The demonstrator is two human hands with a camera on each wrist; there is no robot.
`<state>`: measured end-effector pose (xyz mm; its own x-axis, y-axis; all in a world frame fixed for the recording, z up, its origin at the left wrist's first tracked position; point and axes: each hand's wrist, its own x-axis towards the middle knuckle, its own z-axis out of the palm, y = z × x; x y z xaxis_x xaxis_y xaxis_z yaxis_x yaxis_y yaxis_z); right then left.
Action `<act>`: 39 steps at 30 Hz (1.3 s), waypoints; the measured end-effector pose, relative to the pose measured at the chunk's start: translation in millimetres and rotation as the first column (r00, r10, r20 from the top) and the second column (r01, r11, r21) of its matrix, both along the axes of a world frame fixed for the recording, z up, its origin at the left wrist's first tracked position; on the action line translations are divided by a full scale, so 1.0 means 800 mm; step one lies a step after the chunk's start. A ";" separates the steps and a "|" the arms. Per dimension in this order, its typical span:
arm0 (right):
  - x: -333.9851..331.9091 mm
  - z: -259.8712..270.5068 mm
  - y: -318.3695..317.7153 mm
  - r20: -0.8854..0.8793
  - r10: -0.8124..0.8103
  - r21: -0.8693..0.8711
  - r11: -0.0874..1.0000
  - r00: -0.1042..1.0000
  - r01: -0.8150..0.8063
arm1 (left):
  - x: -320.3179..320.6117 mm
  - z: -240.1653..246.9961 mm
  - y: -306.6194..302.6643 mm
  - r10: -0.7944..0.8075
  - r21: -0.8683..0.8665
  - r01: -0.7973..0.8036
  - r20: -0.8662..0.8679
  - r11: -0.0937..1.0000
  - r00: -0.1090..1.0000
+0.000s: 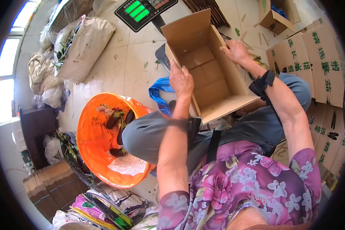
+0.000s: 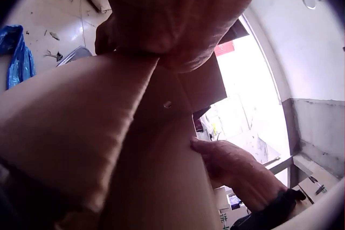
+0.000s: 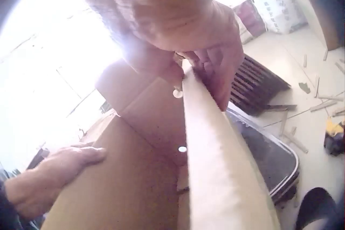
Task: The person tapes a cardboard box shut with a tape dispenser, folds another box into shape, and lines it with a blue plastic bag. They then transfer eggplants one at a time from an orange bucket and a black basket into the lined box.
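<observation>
Box (image 1: 227, 71): mid-scene, I see it open-topped, right of the orange bucket (image 1: 90, 134).
Left hand (image 1: 181, 80): gripping the box's left side.
Right hand (image 1: 237, 52): grasping its right side now.
Scale display (image 1: 138, 11): far, glowing green.

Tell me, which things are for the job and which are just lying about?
For the job, it seems:
- cardboard box, held by the left hand and right hand
- maybe the orange bucket with eggplants

Probably just lying about:
- blue plastic bag
- white sack
- green leaf
</observation>
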<state>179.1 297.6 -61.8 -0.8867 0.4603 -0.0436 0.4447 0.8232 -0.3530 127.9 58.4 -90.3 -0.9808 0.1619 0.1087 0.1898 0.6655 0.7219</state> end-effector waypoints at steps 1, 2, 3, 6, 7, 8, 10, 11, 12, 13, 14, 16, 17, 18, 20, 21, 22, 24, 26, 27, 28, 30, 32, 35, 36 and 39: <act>-0.008 -0.001 0.005 0.056 0.025 -0.022 0.999 0.998 -0.023 | 0.001 0.006 -0.001 -0.016 0.046 0.011 0.104 0.999 0.994; -0.013 -0.004 0.006 0.112 0.052 -0.046 0.998 0.992 -0.047 | 0.002 0.011 0.000 -0.014 0.044 0.009 0.107 0.999 0.994; -0.013 -0.001 0.002 0.113 0.055 -0.046 0.998 0.992 -0.051 | 0.004 0.016 0.002 -0.006 0.029 0.002 0.140 1.000 0.990; -0.009 0.011 -0.014 0.071 0.032 0.066 0.997 0.997 -0.037 | 0.007 0.016 0.001 -0.006 0.008 0.005 0.155 1.000 0.988; -0.009 0.020 -0.016 0.111 0.063 0.107 0.991 0.992 -0.075 | 0.007 0.013 -0.001 -0.012 0.001 0.012 0.137 1.000 0.991; -0.011 0.029 -0.017 0.151 0.091 0.146 0.983 0.984 -0.113 | 0.008 0.011 -0.002 -0.018 0.004 0.018 0.133 1.000 0.991; -0.015 0.048 -0.021 0.215 0.113 0.159 0.976 0.970 -0.149 | 0.010 0.009 -0.003 -0.022 0.001 0.022 0.042 1.000 0.999; -0.018 0.052 -0.023 0.283 0.144 0.164 0.967 0.948 -0.196 | 0.009 0.007 -0.003 -0.028 0.003 0.028 0.043 1.000 0.999; -0.018 0.051 -0.025 0.286 0.139 0.162 0.968 0.948 -0.191 | 0.008 0.009 -0.003 -0.018 -0.005 0.019 0.077 1.000 0.997; -0.019 0.049 -0.026 0.285 0.157 0.150 0.967 0.946 -0.206 | 0.009 0.010 -0.003 -0.008 -0.014 0.009 0.110 1.000 0.994; -0.020 0.047 -0.026 0.282 0.175 0.140 0.965 0.943 -0.221 | 0.010 0.012 -0.002 -0.011 -0.015 0.012 0.111 1.000 0.994; -0.018 0.033 -0.021 0.250 0.195 0.147 0.961 0.948 -0.236 | 0.011 0.017 0.003 -0.007 -0.015 0.009 0.154 1.000 0.988; -0.016 0.027 -0.018 0.219 0.216 0.152 0.956 0.952 -0.252 | 0.011 0.020 0.004 -0.011 -0.012 0.013 0.150 1.000 0.989; -0.016 0.027 -0.016 0.216 0.215 0.155 0.955 0.952 -0.251 | 0.010 0.019 0.003 -0.017 0.008 0.016 0.151 1.000 0.988; -0.013 0.025 -0.016 0.192 0.190 0.121 0.969 0.963 -0.215 | 0.011 0.014 0.001 -0.018 0.024 0.015 0.152 1.000 0.988; -0.012 0.022 -0.017 0.192 0.196 0.115 0.969 0.962 -0.221 | 0.010 0.009 0.001 -0.006 0.002 0.005 0.094 1.000 0.996; -0.010 0.019 -0.017 0.174 0.129 0.130 0.980 0.976 -0.152 | 0.007 0.005 0.000 0.009 -0.019 -0.008 0.035 1.000 0.999; -0.013 0.013 -0.013 0.154 0.091 0.132 0.985 0.984 -0.111 | -0.009 0.007 -0.010 -0.100 -0.050 0.096 -0.069 0.994 0.993; -0.011 0.001 0.002 0.152 -0.020 0.139 0.990 0.988 -0.002 | -0.017 0.057 -0.030 -0.261 -0.109 0.248 -0.122 0.962 0.958; -0.008 0.001 0.004 0.153 0.005 0.130 0.991 0.988 -0.025 | -0.016 0.130 -0.035 -0.277 -0.052 0.277 -0.004 0.960 0.961; -0.005 0.001 0.005 0.087 0.009 0.133 0.991 0.996 -0.021 | -0.020 0.155 -0.044 -0.304 0.124 0.321 -0.137 0.939 0.943; -0.004 0.009 0.008 0.026 0.028 0.125 0.992 0.999 -0.031 | -0.005 0.250 -0.078 -0.372 0.409 0.373 -0.086 0.833 0.924; -0.009 0.023 0.014 0.147 0.062 0.137 0.987 0.987 -0.082 | -0.020 0.268 -0.130 -0.413 0.381 0.395 -0.037 0.836 0.910; -0.009 0.054 0.015 0.145 0.128 0.231 0.960 0.981 -0.160 | -0.040 0.246 -0.175 -0.254 0.514 0.140 0.158 0.847 0.954; -0.009 0.072 0.014 0.196 0.162 0.245 0.947 0.967 -0.208 | -0.063 0.139 -0.207 -0.197 0.567 -0.025 0.327 0.823 0.924; -0.001 0.119 0.005 0.117 0.257 0.064 0.962 0.959 -0.265 | -0.051 -0.032 -0.240 -0.072 0.259 -0.097 0.575 0.961 0.815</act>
